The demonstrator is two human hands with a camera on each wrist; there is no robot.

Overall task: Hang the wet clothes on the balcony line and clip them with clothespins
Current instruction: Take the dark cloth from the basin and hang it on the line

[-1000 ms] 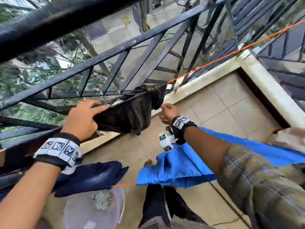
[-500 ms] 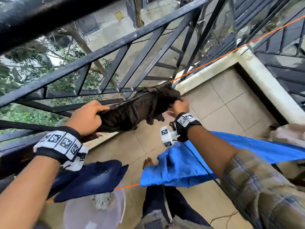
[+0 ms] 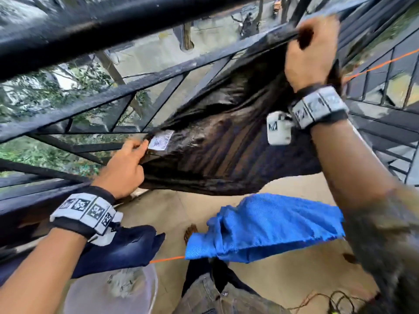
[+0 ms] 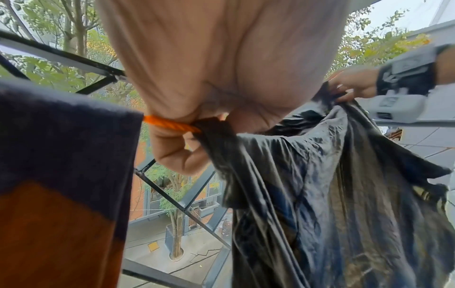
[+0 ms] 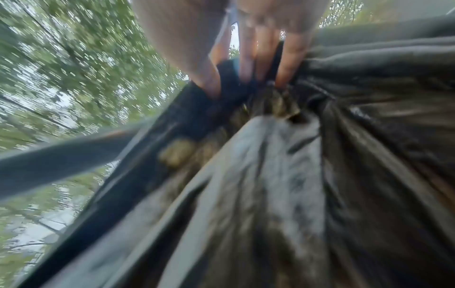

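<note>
The left hand (image 3: 122, 168) pinches one end of a dark wet garment (image 3: 222, 150), with thumb and curled fingers closed on the cloth. In the left wrist view this pinch sits right on the orange line (image 4: 169, 124), so cloth and rope are held together there. The right hand (image 3: 310, 48) is raised toward 1 o'clock from the left one; its fingers curl around the other end of the same garment and hold it up against a black railing bar (image 3: 204, 62). The right wrist view is blurred, but its fingers (image 5: 290, 64) dig into bunched dark folds.

A white label (image 3: 161, 140) is sewn on the garment just at 2 o'clock of the left thumb. It has small print, too blurred to read.

I count three cloth pieces in the head view: the dark garment stretched between both hands, a blue cloth (image 3: 267, 225) hanging on the line at 5 o'clock of the garment, and a navy cloth (image 3: 122, 248) at 7 o'clock, partly hidden by the left forearm. Two wristbands with square black-and-white markers are seen, one on each wrist.

Under the navy cloth stands one pale tub (image 3: 97, 300) with something crumpled inside. The railing bars cross the street and trees behind.
</note>
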